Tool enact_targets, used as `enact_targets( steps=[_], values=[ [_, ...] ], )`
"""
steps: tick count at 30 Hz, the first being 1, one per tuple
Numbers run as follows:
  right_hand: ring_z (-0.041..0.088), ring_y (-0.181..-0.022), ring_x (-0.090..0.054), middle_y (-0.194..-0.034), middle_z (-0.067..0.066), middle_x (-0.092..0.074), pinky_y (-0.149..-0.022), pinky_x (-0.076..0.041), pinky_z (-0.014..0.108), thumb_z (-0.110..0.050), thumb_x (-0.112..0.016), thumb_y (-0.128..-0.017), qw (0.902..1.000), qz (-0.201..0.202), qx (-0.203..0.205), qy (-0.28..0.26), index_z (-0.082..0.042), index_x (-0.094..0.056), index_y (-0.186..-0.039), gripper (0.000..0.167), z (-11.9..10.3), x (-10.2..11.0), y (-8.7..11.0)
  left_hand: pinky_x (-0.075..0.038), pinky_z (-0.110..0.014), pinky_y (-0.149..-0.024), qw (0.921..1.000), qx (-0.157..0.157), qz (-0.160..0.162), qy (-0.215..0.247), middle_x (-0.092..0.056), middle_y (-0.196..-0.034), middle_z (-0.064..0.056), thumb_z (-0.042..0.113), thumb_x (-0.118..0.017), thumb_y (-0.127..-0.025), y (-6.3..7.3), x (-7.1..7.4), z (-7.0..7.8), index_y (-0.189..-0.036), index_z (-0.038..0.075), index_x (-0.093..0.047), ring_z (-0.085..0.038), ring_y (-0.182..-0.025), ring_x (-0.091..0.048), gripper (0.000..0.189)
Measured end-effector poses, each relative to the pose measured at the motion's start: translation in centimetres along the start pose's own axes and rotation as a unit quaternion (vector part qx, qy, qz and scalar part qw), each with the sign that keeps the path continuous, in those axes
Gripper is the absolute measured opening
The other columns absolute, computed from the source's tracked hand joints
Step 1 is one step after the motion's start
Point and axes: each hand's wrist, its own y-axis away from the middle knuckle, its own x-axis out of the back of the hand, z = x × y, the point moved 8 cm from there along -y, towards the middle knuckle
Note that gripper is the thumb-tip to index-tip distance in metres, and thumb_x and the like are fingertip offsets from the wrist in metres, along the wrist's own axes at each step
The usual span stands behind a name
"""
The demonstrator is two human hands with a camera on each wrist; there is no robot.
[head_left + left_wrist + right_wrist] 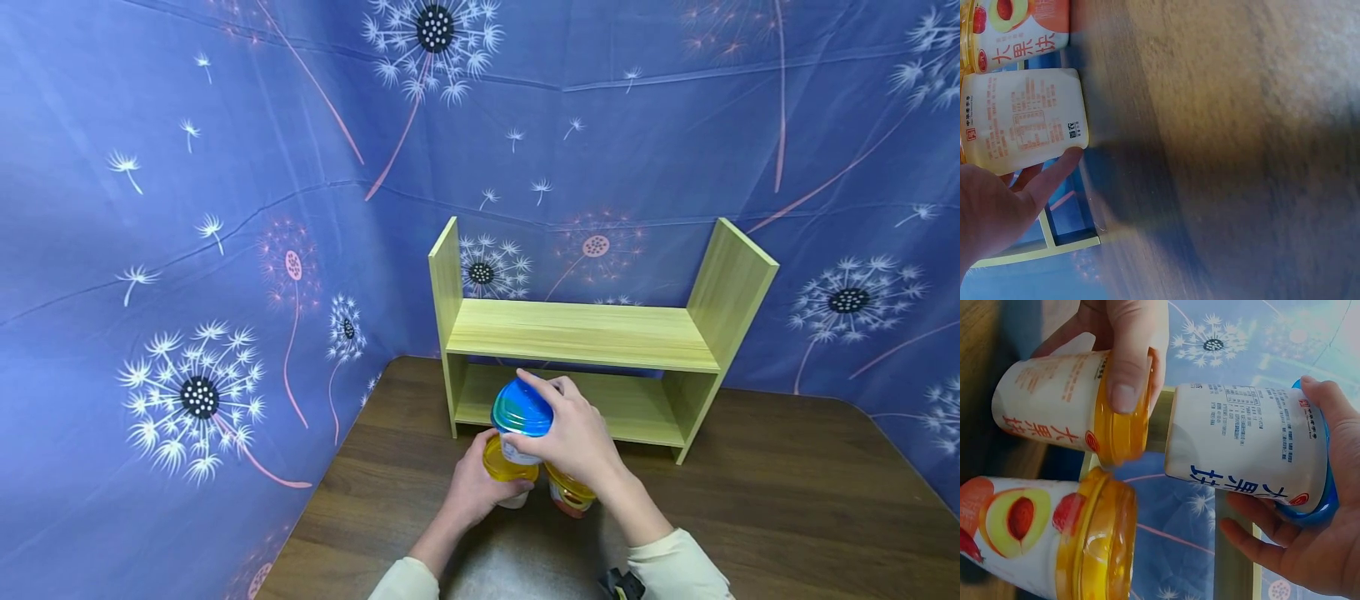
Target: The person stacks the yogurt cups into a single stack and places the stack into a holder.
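Observation:
My right hand (581, 433) grips a white cup with a blue lid (522, 408) by its lid end and holds it up. In the right wrist view the blue-lidded cup's white side (1241, 437) carries blue print. Lower down, my left hand (474, 485) holds a yellow-lidded cup (504, 463), its thumb lying on the lid in the right wrist view. This cup's white wall (1022, 119) has orange print in the left wrist view. Beside it stands another yellow-lidded cup (572, 492) with fruit pictures, touched by neither hand as far as I see.
A light wooden two-tier shelf (585, 333) stands behind the cups on the brown wooden table (787, 500). Blue cloth with dandelion prints (225, 208) hangs at the back and left. A small black object (622, 583) lies by the right sleeve.

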Motion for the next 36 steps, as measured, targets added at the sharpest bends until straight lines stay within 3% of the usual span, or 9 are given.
enact_targets(
  steps=[7,16,36],
  values=[
    [0.032,-0.097,-0.063,-0.12,0.01,-0.057,-0.076,-0.057,0.05,-0.057,-0.086,-0.072,1.0,-0.006,-0.004,-0.005,-0.036,-0.05,-0.149,0.087,-0.2,-1.0,-0.2,-0.051,-0.042,-0.094,1.0,0.002,-0.002,0.005,-0.064,-0.121,0.005,0.04,-0.092,-0.072,0.1,0.0,0.0,-0.141,0.02,-0.046,-0.015,-0.107,-0.063,0.086],
    [0.03,-0.095,-0.062,-0.116,0.008,-0.056,-0.075,-0.057,0.047,-0.055,-0.087,-0.072,0.9998,-0.007,-0.015,-0.009,-0.034,-0.051,-0.148,0.086,-0.1,-1.7,-0.3,-0.051,-0.042,-0.094,0.9998,-0.019,-0.006,0.007,-0.062,-0.123,0.005,0.038,-0.091,-0.074,0.0,-0.1,-0.1,-0.14,0.02,-0.045,-0.016,-0.109,-0.062,0.081],
    [0.03,-0.093,-0.062,-0.117,0.008,-0.055,-0.076,-0.056,0.047,-0.059,-0.086,-0.072,0.9996,-0.004,-0.024,-0.015,-0.033,-0.051,-0.149,0.088,0.2,-2.8,-0.3,-0.049,-0.041,-0.098,0.9996,-0.014,-0.004,0.026,-0.062,-0.126,0.004,0.029,-0.091,-0.075,0.1,-0.1,0.1,-0.142,0.023,-0.044,-0.017,-0.113,-0.061,0.082]
  ],
)
